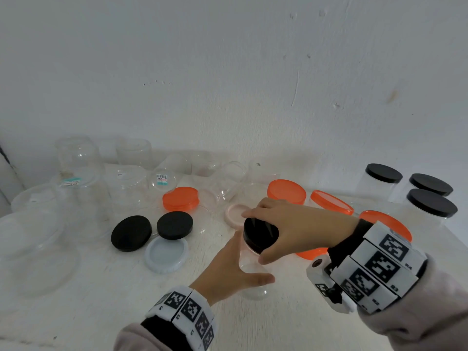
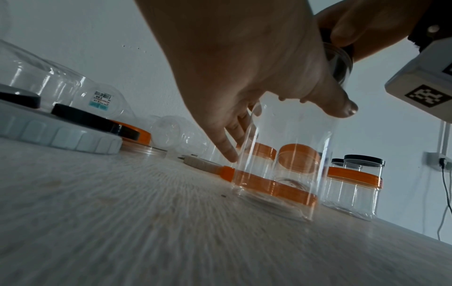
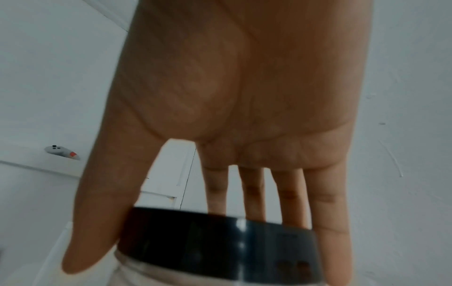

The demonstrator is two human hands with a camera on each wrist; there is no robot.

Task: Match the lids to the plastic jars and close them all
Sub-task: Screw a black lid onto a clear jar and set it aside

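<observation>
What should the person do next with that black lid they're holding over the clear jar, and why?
Probably twist the round black lid clockwise until snug. The right hand already grips its rim on the mouth of the clear plastic jar, and the left hand braces the jar's wall on the white table. Whether the threads have caught is not visible.

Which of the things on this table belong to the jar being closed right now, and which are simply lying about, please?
In hand:
- clear jar, held by the left hand
- black lid on it, gripped by the right hand

Lying about:
- two loose black lids
- white lid
- pink lid
- orange lid
- open clear jars
- closed black-lidded jars
</observation>
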